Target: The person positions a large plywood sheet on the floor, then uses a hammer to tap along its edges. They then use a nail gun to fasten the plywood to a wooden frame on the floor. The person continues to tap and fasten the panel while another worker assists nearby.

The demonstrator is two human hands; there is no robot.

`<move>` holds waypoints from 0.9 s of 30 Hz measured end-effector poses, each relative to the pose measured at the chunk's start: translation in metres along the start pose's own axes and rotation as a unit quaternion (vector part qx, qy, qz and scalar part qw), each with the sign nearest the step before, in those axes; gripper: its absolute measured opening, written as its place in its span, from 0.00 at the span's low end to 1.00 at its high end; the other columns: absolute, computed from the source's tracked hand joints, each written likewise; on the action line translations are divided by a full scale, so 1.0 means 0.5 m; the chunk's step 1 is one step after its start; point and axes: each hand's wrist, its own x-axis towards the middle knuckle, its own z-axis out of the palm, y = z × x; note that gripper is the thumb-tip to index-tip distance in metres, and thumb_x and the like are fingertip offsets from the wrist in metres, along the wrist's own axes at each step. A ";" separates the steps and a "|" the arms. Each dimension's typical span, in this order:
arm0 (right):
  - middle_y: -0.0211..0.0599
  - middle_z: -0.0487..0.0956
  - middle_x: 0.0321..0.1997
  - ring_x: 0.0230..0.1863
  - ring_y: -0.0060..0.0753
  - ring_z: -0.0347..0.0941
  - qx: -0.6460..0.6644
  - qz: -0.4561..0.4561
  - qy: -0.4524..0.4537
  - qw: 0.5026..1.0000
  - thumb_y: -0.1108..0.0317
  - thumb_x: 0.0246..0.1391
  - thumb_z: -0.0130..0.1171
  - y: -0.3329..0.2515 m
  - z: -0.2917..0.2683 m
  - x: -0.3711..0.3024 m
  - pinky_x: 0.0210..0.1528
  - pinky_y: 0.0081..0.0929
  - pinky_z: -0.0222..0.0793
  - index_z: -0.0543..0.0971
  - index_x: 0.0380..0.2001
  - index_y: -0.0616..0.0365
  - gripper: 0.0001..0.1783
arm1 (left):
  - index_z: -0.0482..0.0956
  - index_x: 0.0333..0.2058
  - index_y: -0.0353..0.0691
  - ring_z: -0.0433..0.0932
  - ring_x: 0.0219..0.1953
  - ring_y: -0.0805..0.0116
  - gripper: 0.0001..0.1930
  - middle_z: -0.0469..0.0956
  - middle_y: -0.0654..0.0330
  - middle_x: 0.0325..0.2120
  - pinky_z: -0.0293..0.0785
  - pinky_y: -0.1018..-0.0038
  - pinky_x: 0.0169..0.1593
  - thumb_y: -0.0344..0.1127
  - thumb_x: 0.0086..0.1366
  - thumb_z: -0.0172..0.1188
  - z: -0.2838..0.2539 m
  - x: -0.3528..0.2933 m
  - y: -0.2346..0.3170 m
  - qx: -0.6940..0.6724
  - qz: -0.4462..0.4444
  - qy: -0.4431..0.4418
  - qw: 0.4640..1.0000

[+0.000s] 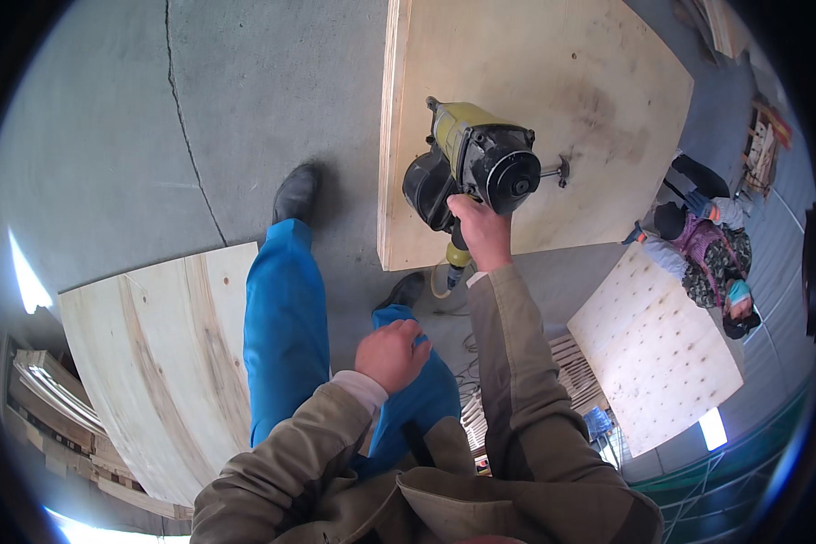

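Note:
My right hand (482, 231) is closed around the handle of a yellow and black coil nailer (476, 150). The tool sits over the stacked plywood (598, 82), its round black end cap toward me; its nose is hidden. A yellow-ended hose fitting (458, 256) hangs below the handle. To the nailer's right, a hammer (558, 172) lies on the plywood, partly covered by the tool. My left hand (393, 355) is curled closed above my bent blue-trousered leg. Its palm is turned away, so anything inside the fingers is hidden.
A loose plywood sheet (168, 363) lies on the cracked concrete floor at left, beside stacked timber (63, 412). At right, another person (703, 245) in gloves bends by a nail-marked panel (662, 349). Slatted wood (567, 372) and loose hose (469, 363) lie near my right arm.

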 end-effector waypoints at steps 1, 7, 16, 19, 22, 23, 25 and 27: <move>0.36 0.80 0.33 0.36 0.32 0.76 -0.012 0.002 -0.009 1.000 0.75 0.43 0.63 0.002 0.003 0.010 0.44 0.30 0.69 0.80 0.31 0.65 0.09 | 0.79 0.37 0.41 0.80 0.37 0.51 0.12 0.80 0.54 0.34 0.77 0.58 0.40 0.43 0.60 0.61 -0.002 0.001 0.001 0.000 0.004 0.000 1.000; 0.29 0.76 0.25 0.27 0.20 0.70 -0.019 0.023 -0.067 0.997 0.76 0.47 0.59 0.023 0.042 0.097 0.31 0.25 0.64 0.78 0.30 0.66 0.06 | 0.79 0.36 0.39 0.80 0.34 0.50 0.12 0.80 0.53 0.31 0.76 0.59 0.39 0.40 0.59 0.63 -0.006 0.004 0.007 -0.015 0.013 0.003 1.000; 0.31 0.77 0.26 0.25 0.22 0.72 0.049 0.037 -0.024 0.998 0.78 0.46 0.60 -0.049 0.005 0.125 0.31 0.24 0.67 0.78 0.32 0.65 0.07 | 0.79 0.37 0.40 0.80 0.36 0.51 0.12 0.80 0.53 0.33 0.76 0.59 0.39 0.42 0.60 0.62 -0.028 0.009 0.028 -0.016 0.005 -0.008 1.000; 0.31 0.77 0.25 0.25 0.24 0.73 0.034 0.012 -0.004 0.999 0.79 0.44 0.60 -0.077 0.012 0.178 0.30 0.25 0.67 0.76 0.28 0.63 0.05 | 0.78 0.36 0.41 0.80 0.37 0.51 0.13 0.80 0.54 0.34 0.76 0.59 0.41 0.43 0.59 0.62 -0.037 0.019 0.039 -0.023 0.007 -0.022 0.999; 0.27 0.73 0.20 0.22 0.22 0.67 0.029 -0.036 0.006 0.999 0.78 0.42 0.57 -0.108 0.024 0.220 0.27 0.27 0.63 0.73 0.23 0.63 0.03 | 0.78 0.36 0.41 0.80 0.37 0.51 0.13 0.80 0.54 0.34 0.76 0.59 0.41 0.43 0.59 0.62 -0.045 0.021 0.043 -0.031 0.013 -0.023 0.999; 0.28 0.73 0.19 0.21 0.22 0.67 0.013 -0.032 -0.006 0.999 0.78 0.41 0.57 -0.120 0.023 0.229 0.26 0.27 0.63 0.73 0.23 0.64 0.03 | 0.78 0.36 0.41 0.80 0.37 0.51 0.12 0.80 0.54 0.34 0.76 0.59 0.41 0.43 0.59 0.62 -0.047 0.022 0.043 -0.030 0.017 -0.018 0.999; 0.28 0.73 0.19 0.21 0.21 0.67 0.046 -0.027 0.000 0.999 0.79 0.41 0.56 -0.138 0.030 0.246 0.26 0.26 0.63 0.73 0.23 0.64 0.03 | 0.78 0.36 0.41 0.80 0.37 0.50 0.12 0.80 0.54 0.34 0.76 0.59 0.41 0.43 0.59 0.62 -0.052 0.023 0.043 -0.032 0.021 -0.019 0.999; 0.26 0.74 0.20 0.21 0.19 0.67 0.080 -0.007 0.004 0.997 0.80 0.42 0.56 -0.151 0.043 0.260 0.25 0.23 0.62 0.74 0.24 0.64 0.03 | 0.78 0.36 0.41 0.80 0.37 0.50 0.12 0.80 0.54 0.34 0.76 0.59 0.41 0.43 0.59 0.62 -0.057 0.024 0.047 -0.042 0.027 -0.015 0.999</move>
